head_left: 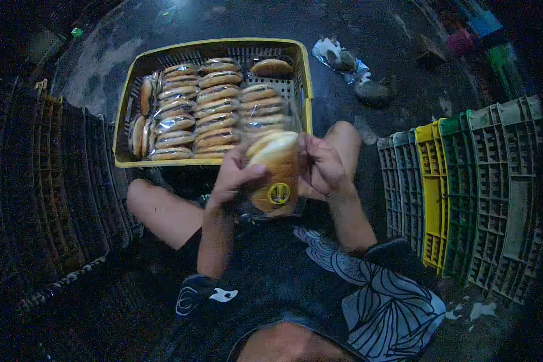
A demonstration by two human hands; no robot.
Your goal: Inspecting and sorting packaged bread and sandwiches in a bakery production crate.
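A golden-brown bread roll (283, 160) in a clear plastic bag with a round yellow label (278, 193) is in front of me, above my lap. My left hand (234, 175) is closed around its left side, thumb across the front. At the upper right edge of the bag, the fingers of my right hand (324, 163) are pinched together; motion blurs them a little. Just beyond stands a yellow-rimmed plastic crate (223, 41) holding rows of bagged, filled bread rolls (217, 108). One more bagged roll (271, 67) lies apart in its far right corner.
Stacked crates in grey, yellow (431, 193) and green (455, 193) line my right side; dark crates (54, 187) stand on my left. Two cats (374, 88) are on the dark floor beyond the crate's right, near crumpled plastic (357, 67). My bent knees flank the crate's near side.
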